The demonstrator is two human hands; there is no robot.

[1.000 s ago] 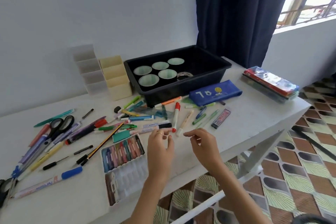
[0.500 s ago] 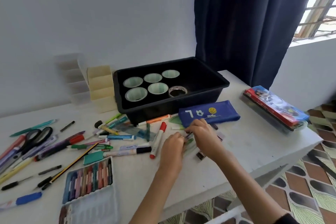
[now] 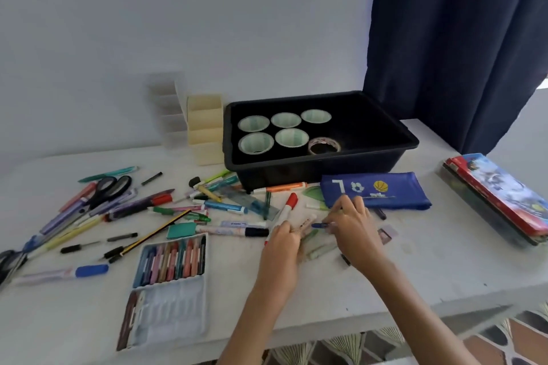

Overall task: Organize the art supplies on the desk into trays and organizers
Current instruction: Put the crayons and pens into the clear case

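Note:
My left hand (image 3: pixel 281 241) and my right hand (image 3: pixel 354 225) meet over a small cluster of pens at the middle front of the white desk (image 3: pixel 421 272). The left fingers curl onto a pale marker (image 3: pixel 307 220). The right fingers pinch a blue pen (image 3: pixel 321 225). Pale green pens (image 3: pixel 321 250) lie under both hands. A red-capped white marker (image 3: pixel 289 206) lies just left of them. Behind stands a black tray (image 3: pixel 394 135) holding several paper cups (image 3: pixel 290 137) and a tape roll (image 3: pixel 323 146). A cream organizer (image 3: pixel 205 130) and a clear organizer (image 3: pixel 166 111) stand left of the tray.
A blue pencil pouch (image 3: pixel 388 194) lies right behind my right hand. Loose pens, markers and scissors (image 3: pixel 111 188) cover the desk's left half. An open crayon box (image 3: pixel 170 264) sits at the front left. A red pencil case (image 3: pixel 501 198) lies at the right edge.
The view has closed in on the desk. Both hands reached from the front edge to the pens in front of the pouch and closed on them.

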